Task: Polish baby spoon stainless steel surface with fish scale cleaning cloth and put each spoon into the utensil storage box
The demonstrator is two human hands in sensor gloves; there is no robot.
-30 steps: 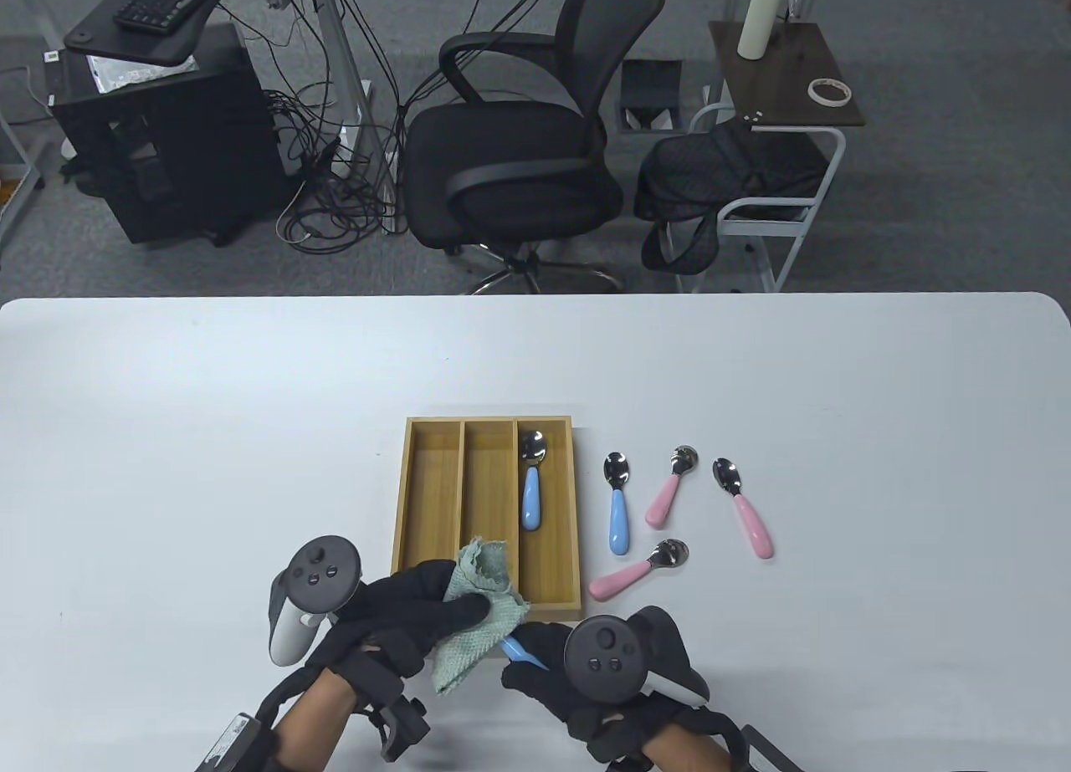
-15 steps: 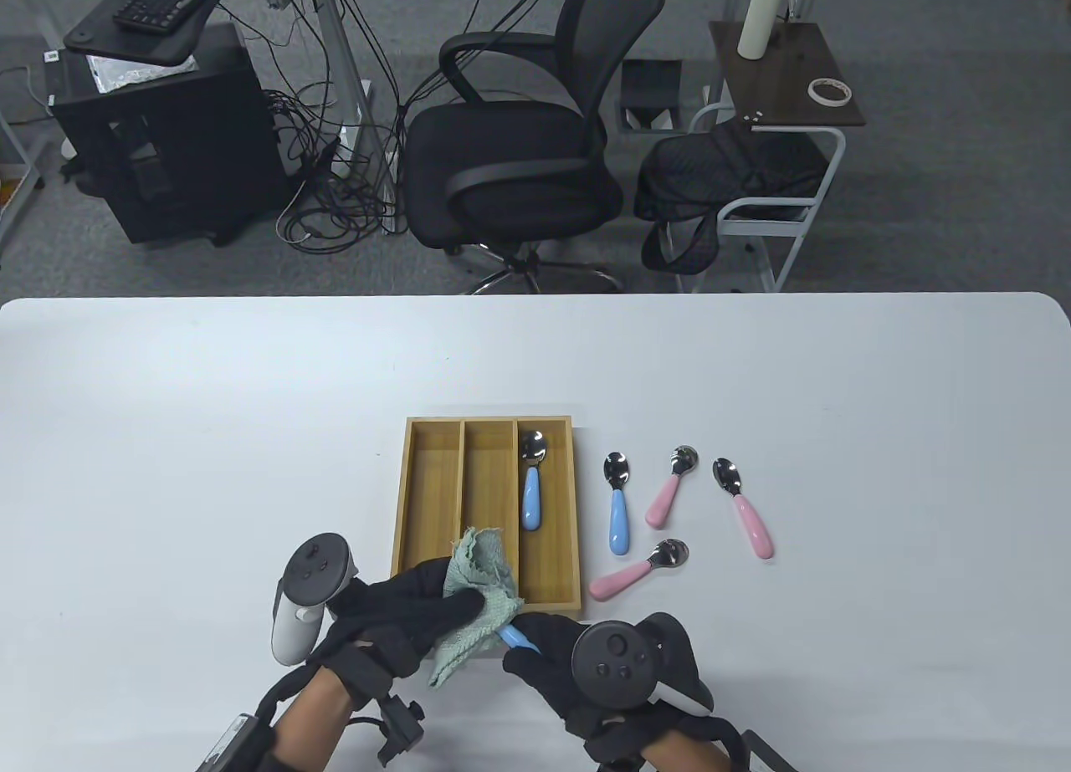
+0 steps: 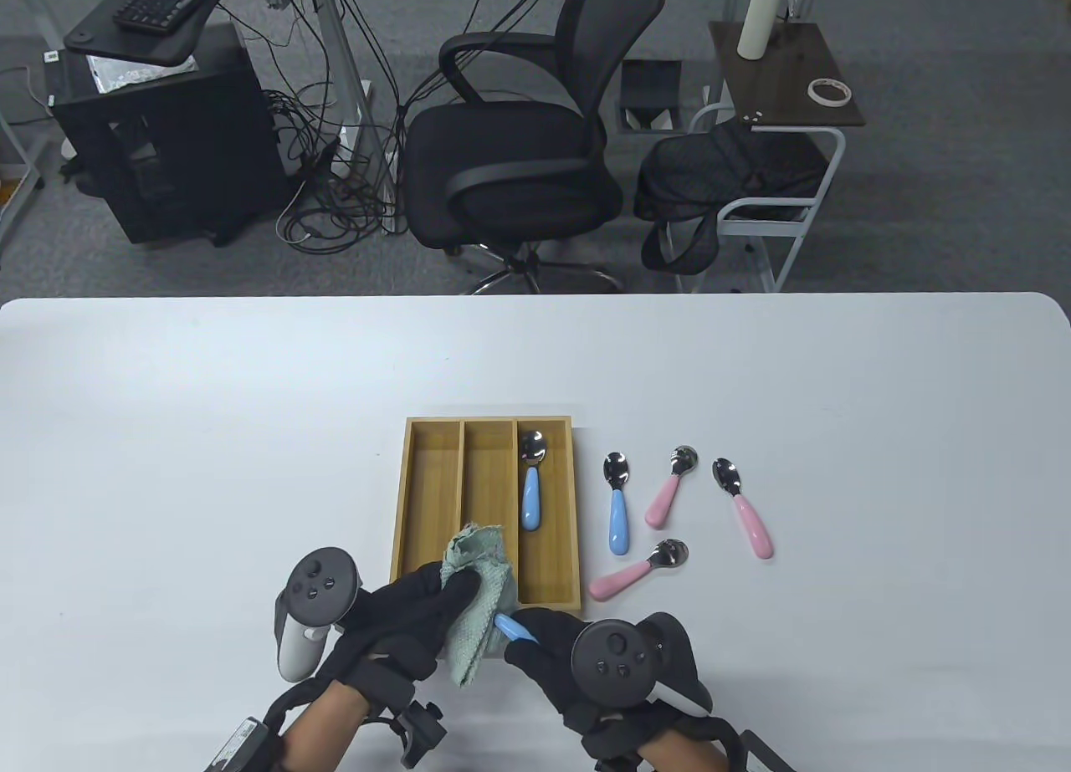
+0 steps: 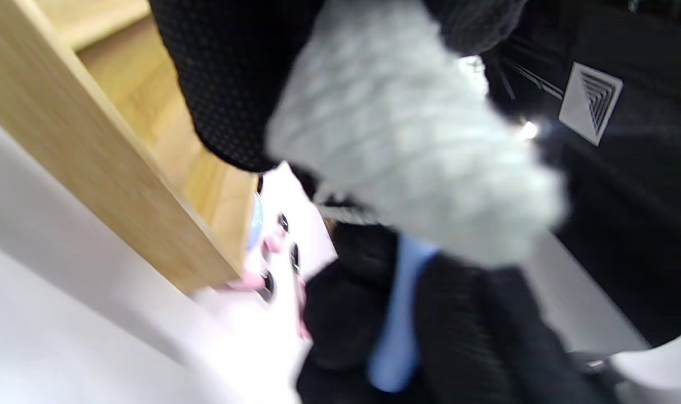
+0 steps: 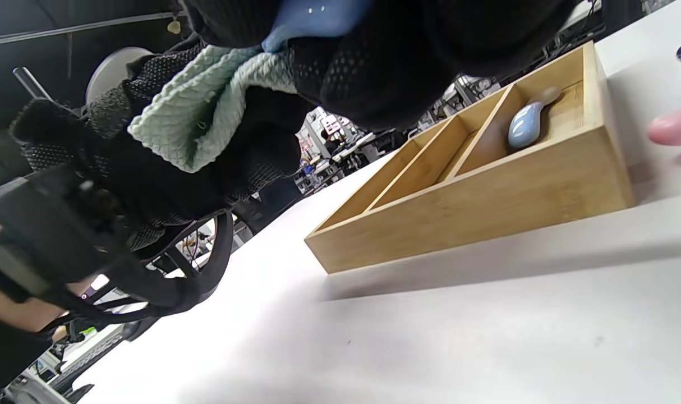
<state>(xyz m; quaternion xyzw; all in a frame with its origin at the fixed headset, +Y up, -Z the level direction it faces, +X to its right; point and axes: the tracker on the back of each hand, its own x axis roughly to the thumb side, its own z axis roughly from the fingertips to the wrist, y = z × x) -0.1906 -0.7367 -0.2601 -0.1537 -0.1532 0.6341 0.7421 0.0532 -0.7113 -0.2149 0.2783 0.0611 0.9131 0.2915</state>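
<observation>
Lower centre of the table view: white table, bamboo utensil storage box with three compartments. Rightmost compartment holds one blue-handled spoon; the other two show bare wood. Left hand, fingers curled, grips green cloth wrapped over the bowl end of a second blue spoon. Right hand fingers closed round its handle, just below the box. Four spoons lie right of the box.

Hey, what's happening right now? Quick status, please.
Left hand grips cloth round spoon's bowl. Right hand holds blue spoon by handle. One spoon in box, four on table. Nothing in the way.
</observation>
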